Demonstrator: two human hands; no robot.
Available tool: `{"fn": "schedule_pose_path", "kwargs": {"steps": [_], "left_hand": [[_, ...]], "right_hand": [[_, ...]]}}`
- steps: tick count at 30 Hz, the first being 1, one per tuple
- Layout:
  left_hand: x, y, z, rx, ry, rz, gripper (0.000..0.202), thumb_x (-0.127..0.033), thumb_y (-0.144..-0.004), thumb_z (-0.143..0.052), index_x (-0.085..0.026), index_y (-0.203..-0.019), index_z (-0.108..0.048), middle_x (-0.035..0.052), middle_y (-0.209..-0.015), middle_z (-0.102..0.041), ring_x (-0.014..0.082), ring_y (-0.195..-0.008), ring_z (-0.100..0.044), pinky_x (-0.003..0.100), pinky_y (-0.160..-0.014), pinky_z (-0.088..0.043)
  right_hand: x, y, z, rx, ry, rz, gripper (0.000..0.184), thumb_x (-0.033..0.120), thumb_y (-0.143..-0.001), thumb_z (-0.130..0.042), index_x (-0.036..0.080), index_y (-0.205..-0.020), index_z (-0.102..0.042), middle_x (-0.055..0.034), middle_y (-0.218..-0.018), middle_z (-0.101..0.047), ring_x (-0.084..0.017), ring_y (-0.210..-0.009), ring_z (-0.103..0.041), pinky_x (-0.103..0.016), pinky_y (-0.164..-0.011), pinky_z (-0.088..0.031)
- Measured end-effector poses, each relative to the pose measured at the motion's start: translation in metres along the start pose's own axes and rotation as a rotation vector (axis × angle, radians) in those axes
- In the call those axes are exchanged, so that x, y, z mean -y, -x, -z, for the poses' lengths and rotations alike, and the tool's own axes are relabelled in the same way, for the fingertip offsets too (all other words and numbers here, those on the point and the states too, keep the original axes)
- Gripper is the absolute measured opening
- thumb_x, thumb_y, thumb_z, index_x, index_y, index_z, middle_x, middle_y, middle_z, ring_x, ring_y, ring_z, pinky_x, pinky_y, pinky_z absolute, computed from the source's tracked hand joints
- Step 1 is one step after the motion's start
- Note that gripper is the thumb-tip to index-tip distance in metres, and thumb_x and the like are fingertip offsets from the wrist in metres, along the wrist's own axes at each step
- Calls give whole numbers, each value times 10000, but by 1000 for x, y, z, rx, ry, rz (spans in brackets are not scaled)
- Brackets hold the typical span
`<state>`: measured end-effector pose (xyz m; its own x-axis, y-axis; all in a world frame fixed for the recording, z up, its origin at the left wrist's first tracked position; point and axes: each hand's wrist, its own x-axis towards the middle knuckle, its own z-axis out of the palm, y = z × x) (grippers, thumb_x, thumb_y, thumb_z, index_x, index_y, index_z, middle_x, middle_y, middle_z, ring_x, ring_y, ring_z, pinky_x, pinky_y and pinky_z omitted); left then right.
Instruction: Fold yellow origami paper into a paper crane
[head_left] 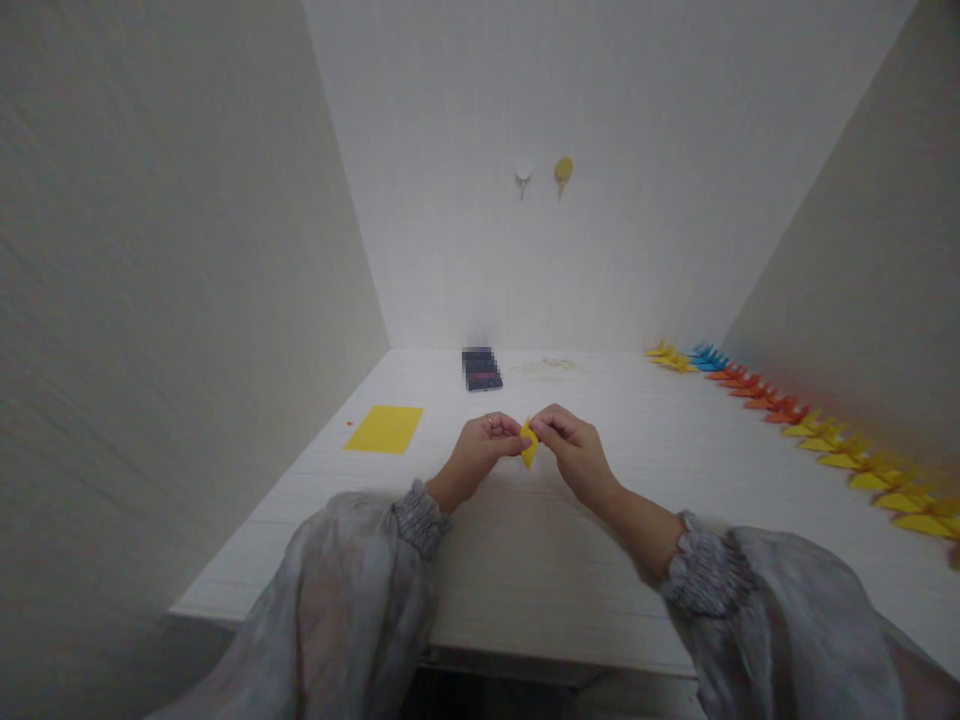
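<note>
Over the middle of the table [540,590], a small folded piece of yellow paper [529,453] is pinched between fingertips: the left hand [486,448] grips its left side, the right hand [576,452] its upper right edge, presumably to steady it from both sides. Leftward, a flat yellow sheet [384,429] lies within easy reach. Farther back rests a dark phone-like device [481,372]; at right, folded paper figures [787,411] stand lined up, likely to stay out of the way.

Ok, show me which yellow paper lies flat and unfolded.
The yellow sheet left of the left hand; the yellow piece that hand and the right hand hold, and the yellow paper cranes, are folded.
</note>
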<state>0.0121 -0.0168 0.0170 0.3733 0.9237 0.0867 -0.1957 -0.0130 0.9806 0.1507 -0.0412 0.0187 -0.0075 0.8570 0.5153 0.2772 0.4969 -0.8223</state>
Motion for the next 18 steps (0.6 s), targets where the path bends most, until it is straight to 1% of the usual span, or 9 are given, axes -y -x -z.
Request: {"fn": "schedule_pose_path", "kwargs": {"steps": [4,7,9,14,18], "left_hand": [[0,1,-2,21,-16,-2,231,-225,-538,-694,-112,-699,-572,-12,-616,-581,66,-561,-509,208,-574,-396],[1,1,-2,35,-50,31,248,-282,-545,-693,-107,-683,-582,0,-615,-587,73,-564,-509,212,-568,-399],[1,1,-2,40,-65,30,244,-301,-554,-685,-107,-666,-588,-1,-598,-585,73,-552,-504,212,-562,-399],[2,1,0,33,-67,22,221,-291,-558,-680,-111,-659,-603,-1,-587,-594,78,-539,-511,220,-562,-408],[1,1,-1,38,-80,32,196,-268,-549,-681,-116,-646,-604,-6,-574,-590,78,-522,-507,222,-548,-406]], "right_hand": [[1,-1,0,-4,42,-40,161,240,-758,-484,170,-635,-560,-7,-642,-528,-126,-636,-480,-249,-602,-376],[1,-1,0,2,51,-48,154,243,-747,-492,168,-638,-569,-5,-640,-533,-128,-638,-484,-249,-603,-377],[1,0,0,4,38,-50,162,259,-746,-491,169,-641,-575,-5,-644,-536,-129,-644,-486,-248,-606,-381],[1,1,-1,0,52,-86,151,272,-740,-489,174,-674,-582,-12,-656,-563,-135,-645,-498,-250,-605,-390],[3,0,-2,-6,103,-97,155,270,-730,-489,176,-633,-565,-12,-608,-550,-136,-608,-489,-250,-571,-385]]}}
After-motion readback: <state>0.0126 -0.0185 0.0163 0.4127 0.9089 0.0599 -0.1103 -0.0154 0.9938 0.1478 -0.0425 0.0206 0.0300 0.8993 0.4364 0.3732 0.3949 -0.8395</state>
